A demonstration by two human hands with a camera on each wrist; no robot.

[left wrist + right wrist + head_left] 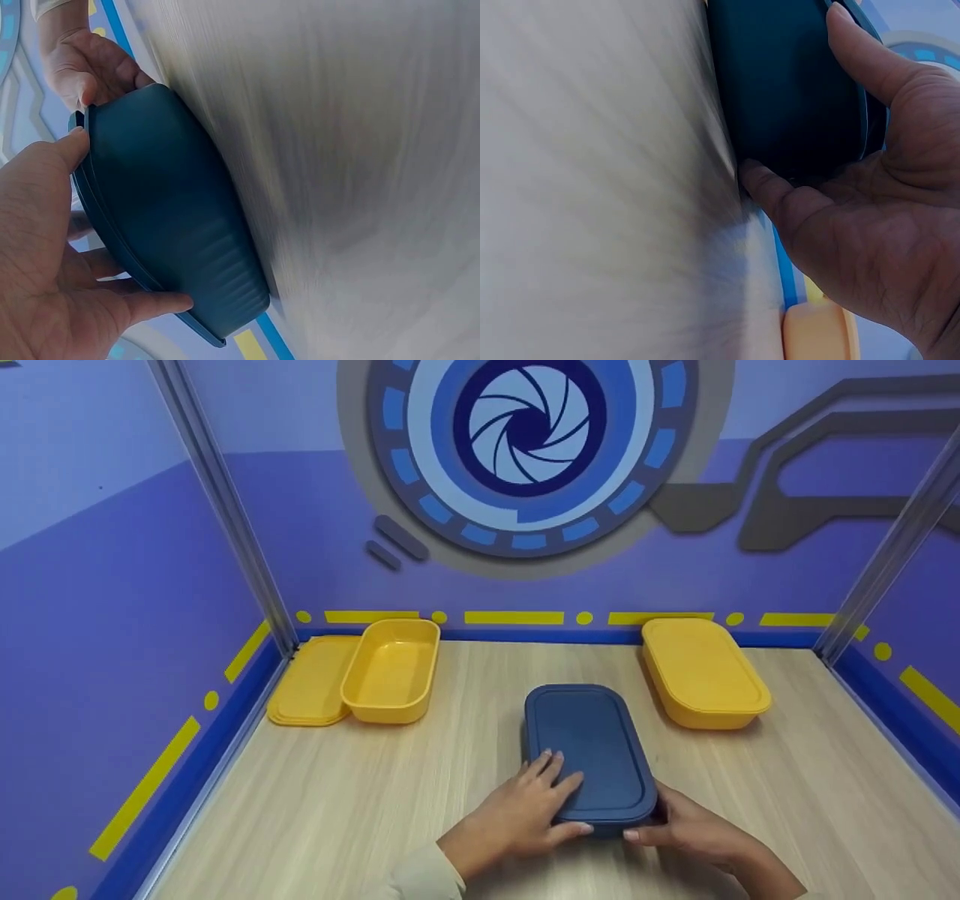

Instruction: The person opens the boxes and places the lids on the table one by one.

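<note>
A dark blue lidded food container point(589, 735) sits on the wooden table in front of me. My left hand point(521, 810) lies over its near left corner, fingers spread and fairly straight on the lid, thumb at the near rim. In the left wrist view, one fingertip reaches down the container's side wall point(172, 195). At the near right corner, my right hand point(694, 829) grips the container, its thumb on the near side. From the right wrist view, the right fingers point(769, 187) curl low around the container wall point(787, 90), close to the tabletop.
At the back left, an open yellow container point(390, 709) stands beside a yellow lid point(311, 686), overlapping it in the head view. A yellow container with its lid on point(705, 667) stands at the back right. Printed panels point(517, 585) wall off the table's back and sides.
</note>
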